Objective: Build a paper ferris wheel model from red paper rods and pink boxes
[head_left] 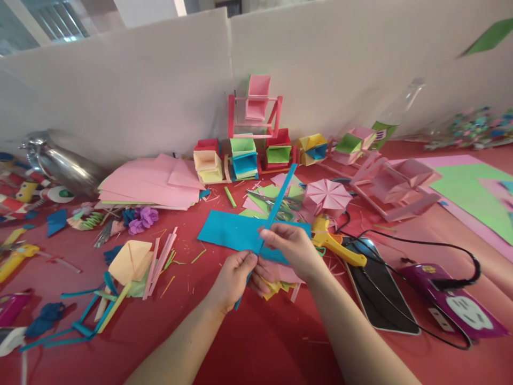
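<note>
A narrow blue paper strip (282, 193) slants upward between my hands, its lower end poking out below them. My left hand (239, 272) pinches it near the lower part. Higher up, my right hand (289, 247) grips the same strip between thumb and fingers. Beneath and behind the hands lies a wide blue paper sheet (228, 230) on the red table. Under the right hand, pink and yellow paper scraps (276, 289) show in part. Scissors (286, 206) rest among green and pink scraps just beyond the sheet.
Right of my hands are a yellow glue gun (336, 243), a phone (380, 289) and a purple power strip (452, 302) with black cable. Folded paper boxes (244, 158) stand along the white wall. Pink sheets (154, 182) and a metal jug (66, 163) sit at left, with blue strip frames (86, 321) nearer.
</note>
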### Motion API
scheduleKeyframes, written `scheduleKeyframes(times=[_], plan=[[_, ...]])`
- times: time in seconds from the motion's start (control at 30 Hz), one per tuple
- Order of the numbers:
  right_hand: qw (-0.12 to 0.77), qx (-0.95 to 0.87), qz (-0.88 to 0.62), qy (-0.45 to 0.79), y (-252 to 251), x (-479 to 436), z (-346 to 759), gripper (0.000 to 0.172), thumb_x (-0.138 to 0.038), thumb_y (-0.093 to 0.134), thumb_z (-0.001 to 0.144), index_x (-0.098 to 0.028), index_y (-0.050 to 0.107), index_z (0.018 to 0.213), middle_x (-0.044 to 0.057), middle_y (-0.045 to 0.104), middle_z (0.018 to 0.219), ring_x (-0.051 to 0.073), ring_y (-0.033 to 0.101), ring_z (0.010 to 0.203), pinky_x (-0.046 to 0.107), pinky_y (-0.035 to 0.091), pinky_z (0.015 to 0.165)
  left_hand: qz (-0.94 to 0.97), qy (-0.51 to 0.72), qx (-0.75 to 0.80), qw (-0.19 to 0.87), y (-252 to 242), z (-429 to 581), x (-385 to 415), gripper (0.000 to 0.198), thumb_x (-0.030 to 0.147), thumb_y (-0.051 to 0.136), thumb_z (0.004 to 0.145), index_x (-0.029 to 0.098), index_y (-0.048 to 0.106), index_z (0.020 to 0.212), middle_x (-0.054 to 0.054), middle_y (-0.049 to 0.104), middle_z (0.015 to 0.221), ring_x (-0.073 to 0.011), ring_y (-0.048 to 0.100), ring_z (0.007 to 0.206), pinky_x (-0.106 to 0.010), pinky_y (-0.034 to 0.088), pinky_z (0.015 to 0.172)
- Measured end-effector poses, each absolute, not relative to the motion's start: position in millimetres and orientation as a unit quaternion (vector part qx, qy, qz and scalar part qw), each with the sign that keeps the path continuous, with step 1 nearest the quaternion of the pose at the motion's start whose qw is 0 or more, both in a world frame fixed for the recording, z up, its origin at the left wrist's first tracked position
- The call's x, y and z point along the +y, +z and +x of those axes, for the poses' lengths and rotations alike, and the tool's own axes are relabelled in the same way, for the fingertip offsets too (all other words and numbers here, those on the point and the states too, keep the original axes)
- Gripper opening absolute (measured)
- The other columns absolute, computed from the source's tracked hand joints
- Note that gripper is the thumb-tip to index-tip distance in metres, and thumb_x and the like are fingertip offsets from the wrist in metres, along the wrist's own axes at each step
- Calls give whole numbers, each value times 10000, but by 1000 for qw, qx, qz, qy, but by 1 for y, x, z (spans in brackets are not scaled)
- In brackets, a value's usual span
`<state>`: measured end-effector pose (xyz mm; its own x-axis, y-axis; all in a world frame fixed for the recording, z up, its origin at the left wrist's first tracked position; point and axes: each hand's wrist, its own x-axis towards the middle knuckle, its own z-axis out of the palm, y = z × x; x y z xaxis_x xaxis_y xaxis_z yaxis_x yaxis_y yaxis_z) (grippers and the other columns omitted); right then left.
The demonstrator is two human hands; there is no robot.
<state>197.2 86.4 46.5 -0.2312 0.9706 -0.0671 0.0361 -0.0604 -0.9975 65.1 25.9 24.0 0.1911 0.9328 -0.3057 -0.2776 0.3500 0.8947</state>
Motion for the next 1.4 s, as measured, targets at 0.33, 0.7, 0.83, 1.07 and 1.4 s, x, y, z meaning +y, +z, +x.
scheduleKeyframes(times=[0.33,0.7,0.83,1.07,1.4], plan=[[438,-535,-504,517,43,95,208,386,-486,651,676,-183,489,499,-47,468,475,85,389,470,235,295,470,384,432,434,692,20,65,24,369,491,566,784,128,537,849,-81,701,707,-136,621,465,-214,466,429],[398,-553,-487,547,44,87,200,369,-452,639,697,-183,473,507,-49,486,471,90,434,474,227,336,476,392,425,437,689,20,63,25,361,483,516,820,124,550,840,-103,709,742,-147,643,506,-208,469,445],[416,-542,-493,538,45,89,202,387,-461,637,701,-188,449,501,-54,468,469,84,415,479,226,337,490,393,400,432,707,20,61,24,338,467,556,794,130,537,814,-106,713,725,-157,649,495,-225,491,456],[406,-559,-474,546,44,87,200,369,-449,642,702,-178,479,513,-51,479,480,85,424,490,220,333,493,388,411,451,691,23,62,24,376,488,521,805,118,547,867,-125,715,762,-176,669,534,-230,493,461],[403,-586,-451,538,51,81,195,352,-476,527,778,-174,523,597,-27,502,551,100,456,539,228,386,535,377,409,482,677,29,68,-4,437,547,503,799,119,586,837,-128,710,731,-210,676,586,-282,511,513]])
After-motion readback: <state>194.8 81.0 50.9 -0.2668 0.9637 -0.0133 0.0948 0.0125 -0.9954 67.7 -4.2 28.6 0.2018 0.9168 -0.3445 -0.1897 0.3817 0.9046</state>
